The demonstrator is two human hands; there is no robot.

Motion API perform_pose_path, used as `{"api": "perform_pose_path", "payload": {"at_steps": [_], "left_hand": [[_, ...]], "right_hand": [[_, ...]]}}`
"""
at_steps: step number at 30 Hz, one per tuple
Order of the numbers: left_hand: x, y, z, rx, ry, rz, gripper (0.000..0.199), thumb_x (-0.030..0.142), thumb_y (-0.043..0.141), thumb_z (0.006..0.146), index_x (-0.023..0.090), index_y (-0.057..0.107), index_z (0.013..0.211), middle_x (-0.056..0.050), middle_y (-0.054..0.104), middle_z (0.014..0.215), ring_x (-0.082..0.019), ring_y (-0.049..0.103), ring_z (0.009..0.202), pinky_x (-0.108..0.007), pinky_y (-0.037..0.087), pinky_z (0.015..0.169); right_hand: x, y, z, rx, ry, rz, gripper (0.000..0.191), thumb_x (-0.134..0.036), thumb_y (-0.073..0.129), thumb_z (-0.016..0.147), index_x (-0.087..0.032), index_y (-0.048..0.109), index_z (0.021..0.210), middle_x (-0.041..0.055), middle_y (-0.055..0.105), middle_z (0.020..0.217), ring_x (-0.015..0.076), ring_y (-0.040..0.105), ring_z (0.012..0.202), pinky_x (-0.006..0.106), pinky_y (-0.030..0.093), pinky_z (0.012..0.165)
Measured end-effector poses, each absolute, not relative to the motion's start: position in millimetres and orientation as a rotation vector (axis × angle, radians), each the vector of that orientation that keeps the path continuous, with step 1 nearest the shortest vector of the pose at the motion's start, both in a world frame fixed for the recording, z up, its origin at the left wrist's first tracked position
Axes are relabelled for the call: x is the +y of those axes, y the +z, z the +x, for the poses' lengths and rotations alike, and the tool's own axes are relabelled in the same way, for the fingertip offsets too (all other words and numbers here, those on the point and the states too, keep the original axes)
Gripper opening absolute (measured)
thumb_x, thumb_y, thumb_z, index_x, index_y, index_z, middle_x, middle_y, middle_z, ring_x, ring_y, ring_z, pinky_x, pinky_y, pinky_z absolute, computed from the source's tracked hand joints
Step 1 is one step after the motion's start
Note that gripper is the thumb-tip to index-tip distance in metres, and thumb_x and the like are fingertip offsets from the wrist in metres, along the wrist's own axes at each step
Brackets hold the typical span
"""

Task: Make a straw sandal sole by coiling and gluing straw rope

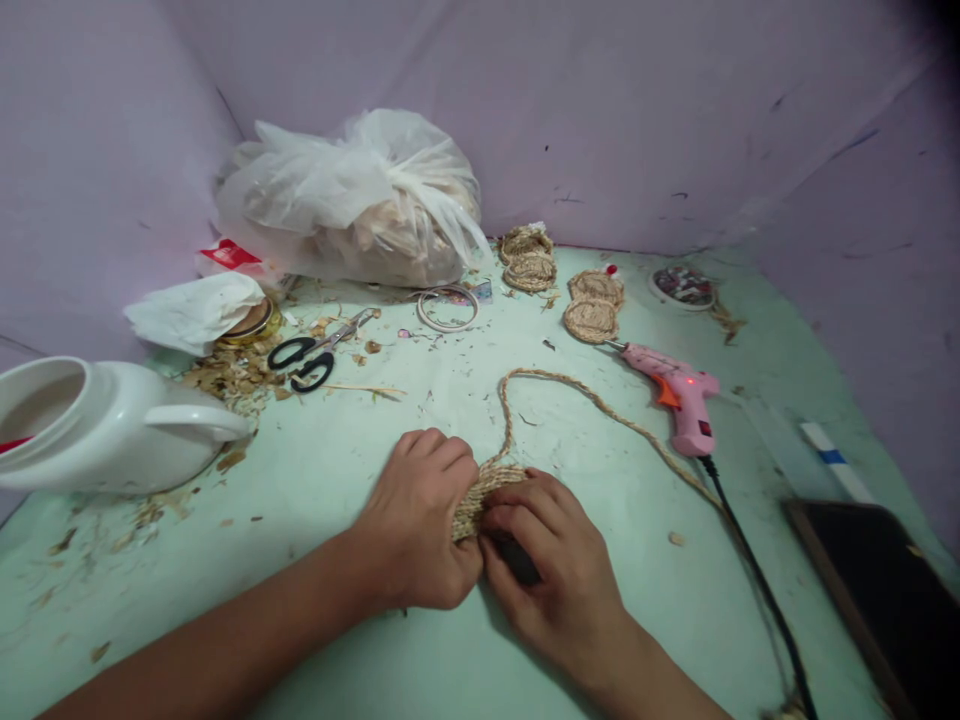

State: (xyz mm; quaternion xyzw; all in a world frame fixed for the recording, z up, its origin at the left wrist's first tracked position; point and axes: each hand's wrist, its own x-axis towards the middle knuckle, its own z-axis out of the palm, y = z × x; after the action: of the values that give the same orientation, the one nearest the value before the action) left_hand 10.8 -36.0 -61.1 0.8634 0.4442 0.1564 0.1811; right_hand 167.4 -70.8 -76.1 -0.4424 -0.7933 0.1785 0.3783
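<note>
Worker's L hand (427, 515) & R hand (562, 560) are both gripping woven pc. (472, 507), betw. them, mid-front of table (652, 620). Cord (559, 376) is running from it, curving past glue gun (681, 390), R; scissors (328, 343) are lying L, beyond jug (135, 430).

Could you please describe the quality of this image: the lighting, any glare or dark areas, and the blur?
Head view: soft, rather dim light, no strong glare; a small red light glows on the glue gun; the upper right corner falls to black; the weave of the woven piece shows, but the flat dark object at lower right looks soft.
</note>
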Motion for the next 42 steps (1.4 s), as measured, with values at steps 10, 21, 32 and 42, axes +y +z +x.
{"api": "perform_pose_path", "payload": {"at_steps": [10, 21, 32, 42], "left_hand": [[-36, -64, 10, 1.245, 0.464, 2.428, 0.012, 0.019, 0.05, 0.055, 0.018, 0.046, 0.067, -0.006, 0.05, 0.076, -0.022, 0.043, 0.075, -0.041, 0.037, 0.071], [-39, -61, 9, 1.217, 0.441, 2.457, 0.01, 0.018, 0.05, 0.056, 0.019, 0.044, 0.064, -0.007, 0.049, 0.077, -0.023, 0.042, 0.076, -0.041, 0.036, 0.069], [-42, -64, 10, 1.228, 0.512, 2.356, 0.014, 0.015, 0.052, 0.053, 0.018, 0.047, 0.066, -0.007, 0.049, 0.077, -0.024, 0.041, 0.077, -0.044, 0.036, 0.073], [-39, -61, 11, 1.206, 0.502, 2.349, 0.013, 0.014, 0.052, 0.053, 0.018, 0.047, 0.065, -0.006, 0.049, 0.075, -0.023, 0.041, 0.076, -0.043, 0.035, 0.07]], "right_hand": [[-75, -77, 168, -2.121, 0.306, -1.107, 0.021, -0.007, 0.053, 0.074, -0.017, 0.063, 0.09, 0.0067, 0.066, 0.092, 0.0196, 0.06, 0.085, 0.045, 0.045, 0.09], [-77, -76, 162, -2.093, 0.198, -1.111, 0.02, -0.008, 0.054, 0.071, -0.017, 0.067, 0.083, 0.0051, 0.07, 0.079, 0.0201, 0.062, 0.076, 0.045, 0.05, 0.086], [-72, -89, 167, -2.123, 0.015, -1.012, 0.021, -0.01, 0.056, 0.067, -0.016, 0.068, 0.083, 0.0028, 0.071, 0.078, 0.0208, 0.063, 0.072, 0.041, 0.055, 0.079], [-73, -91, 164, -2.058, 0.032, -1.061, 0.023, -0.01, 0.056, 0.066, -0.016, 0.067, 0.085, 0.0037, 0.071, 0.078, 0.0222, 0.063, 0.075, 0.043, 0.053, 0.08]]}}
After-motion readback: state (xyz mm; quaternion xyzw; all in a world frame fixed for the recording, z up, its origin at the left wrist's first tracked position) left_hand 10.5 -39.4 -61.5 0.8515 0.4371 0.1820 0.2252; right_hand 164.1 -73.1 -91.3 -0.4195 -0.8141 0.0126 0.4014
